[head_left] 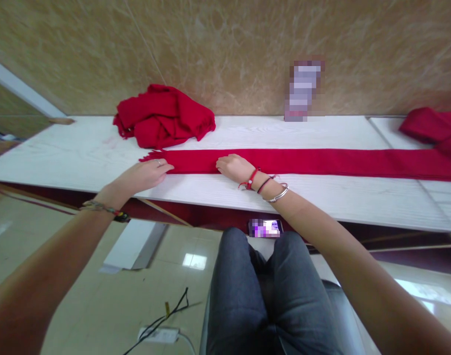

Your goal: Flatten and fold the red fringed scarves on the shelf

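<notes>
A long red fringed cloth [314, 161] lies flat in a narrow strip along the white table [292, 192], running off to the right. My left hand [148, 174] rests at its fringed left end, fingers together on the near edge; whether they pinch the cloth cannot be made out. Farther right along the strip, my right hand [235, 167] lies on the cloth with its fingers curled down, their tips partly hidden. Behind the strip, a crumpled red cloth [166, 118] sits near the wall.
A blurred upright item [302, 91] stands against the wall. More bunched red cloth [432, 128] is at the far right. Below the table edge are a lit phone [265, 228] and my legs. A white box [134, 244] and a power strip [158, 335] with cables are on the floor.
</notes>
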### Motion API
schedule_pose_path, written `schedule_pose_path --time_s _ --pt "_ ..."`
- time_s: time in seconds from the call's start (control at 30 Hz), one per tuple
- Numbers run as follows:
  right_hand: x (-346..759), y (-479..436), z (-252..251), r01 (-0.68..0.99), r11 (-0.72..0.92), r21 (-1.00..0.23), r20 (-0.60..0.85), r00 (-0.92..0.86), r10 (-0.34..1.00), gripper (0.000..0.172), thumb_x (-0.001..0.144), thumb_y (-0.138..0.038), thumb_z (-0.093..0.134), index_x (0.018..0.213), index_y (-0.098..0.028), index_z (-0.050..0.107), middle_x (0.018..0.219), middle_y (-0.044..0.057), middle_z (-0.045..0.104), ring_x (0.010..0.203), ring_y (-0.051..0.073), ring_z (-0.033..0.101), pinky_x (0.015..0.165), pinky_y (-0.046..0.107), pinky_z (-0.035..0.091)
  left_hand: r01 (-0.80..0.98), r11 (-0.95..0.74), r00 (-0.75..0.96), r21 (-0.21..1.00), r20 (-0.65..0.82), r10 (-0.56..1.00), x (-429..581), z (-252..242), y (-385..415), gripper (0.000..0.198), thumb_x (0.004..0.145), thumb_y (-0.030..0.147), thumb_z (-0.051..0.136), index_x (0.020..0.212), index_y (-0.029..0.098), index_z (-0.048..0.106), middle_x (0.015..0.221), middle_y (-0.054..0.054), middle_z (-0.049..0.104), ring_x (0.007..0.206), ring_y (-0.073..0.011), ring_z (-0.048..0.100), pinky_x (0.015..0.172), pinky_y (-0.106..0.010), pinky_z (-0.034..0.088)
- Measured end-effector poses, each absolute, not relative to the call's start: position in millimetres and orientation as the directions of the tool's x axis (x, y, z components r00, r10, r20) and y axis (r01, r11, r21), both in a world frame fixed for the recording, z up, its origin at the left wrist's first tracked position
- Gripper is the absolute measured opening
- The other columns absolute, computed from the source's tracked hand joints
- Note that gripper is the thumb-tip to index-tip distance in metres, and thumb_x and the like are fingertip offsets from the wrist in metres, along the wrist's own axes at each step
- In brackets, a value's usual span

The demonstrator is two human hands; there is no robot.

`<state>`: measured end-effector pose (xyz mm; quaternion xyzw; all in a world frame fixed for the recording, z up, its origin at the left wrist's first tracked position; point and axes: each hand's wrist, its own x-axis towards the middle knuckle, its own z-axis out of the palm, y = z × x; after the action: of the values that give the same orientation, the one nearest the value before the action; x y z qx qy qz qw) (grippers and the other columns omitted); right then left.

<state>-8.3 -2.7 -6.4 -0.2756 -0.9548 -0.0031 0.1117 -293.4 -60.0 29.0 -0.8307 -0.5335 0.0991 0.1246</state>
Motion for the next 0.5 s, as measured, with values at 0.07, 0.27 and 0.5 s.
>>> schedule_pose_path --time_s 0.07,0.27,0.5 --pt "-8 -2 -9 0.511 0.857 -0.060 0.220 -0.831 0.511 0.031 0.093 -0.016 0.036 0.107 -0.009 0.063 0.115 0.015 0.063 0.107 0.021 0.057 0.093 0.035 0.037 0.832 -0.400 0.400 -0.384 -0.084 0.913 -293 26 -59 0.036 0.089 0.015 0.032 0.114 0.006 0.057 0.114 -0.015 0.058 0.105 -0.0223 0.053 0.090 -0.035 0.044" --pt "-7 -4 -15 0.522 0.851 -0.057 0.184 -0.832 0.523 0.044 0.094 -0.034 0.037 0.135 -0.020 0.046 0.144 0.011 0.040 0.133 0.026 0.034 0.106 0.051 0.026 0.861 -0.397 0.434 -0.318 0.052 0.899 -273 24 -45 0.047 0.092 0.033 0.029 0.126 0.010 0.051 0.132 -0.014 0.047 0.121 -0.0256 0.044 0.103 -0.040 0.034" --pt "2 -6 -12 0.571 0.821 -0.008 0.065 -0.819 0.570 0.049 0.095 -0.040 0.029 0.142 -0.029 0.033 0.150 0.005 0.028 0.136 0.029 0.026 0.104 0.058 0.026 0.921 -0.381 0.383 -0.081 0.007 0.924 -264 -13 -32 0.053 0.095 0.036 0.014 0.143 0.020 0.030 0.151 -0.007 0.024 0.139 -0.0242 0.020 0.110 -0.046 0.021"
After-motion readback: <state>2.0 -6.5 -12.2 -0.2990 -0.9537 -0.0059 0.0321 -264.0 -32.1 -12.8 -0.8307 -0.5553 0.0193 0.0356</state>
